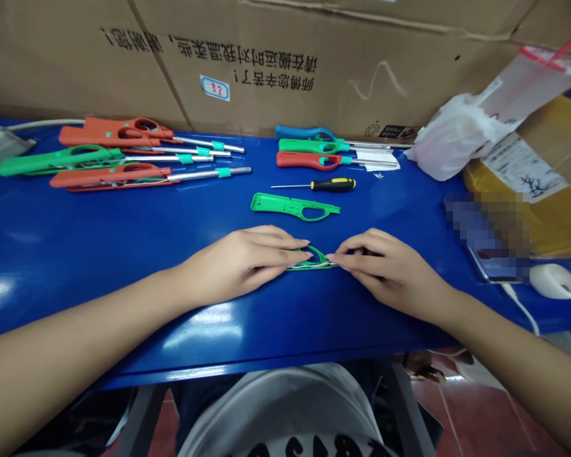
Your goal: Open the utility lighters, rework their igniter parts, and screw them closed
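A green lighter shell half (318, 256) lies on the blue table near its front, with a thin pale wire running along it. My left hand (254, 259) covers its handle end, fingers closed over it. At the narrow end my right hand (378, 266) pinches with thumb and fingertips; the part under those fingers is mostly hidden. Just beyond, the matching green shell half (295, 206) rests with its hollow inside facing up. Behind that is a black and yellow screwdriver (333, 185), its shaft pointing left.
Orange and green long-nosed lighters (114, 174) with teal tape lie at back left. Blue, green and red lighters (309, 160) lie at back centre. A cardboard box (247, 63) stands behind. At right are a bagged cup (457, 133), a wrapped parcel (552, 184), a phone and a white mouse (556, 281).
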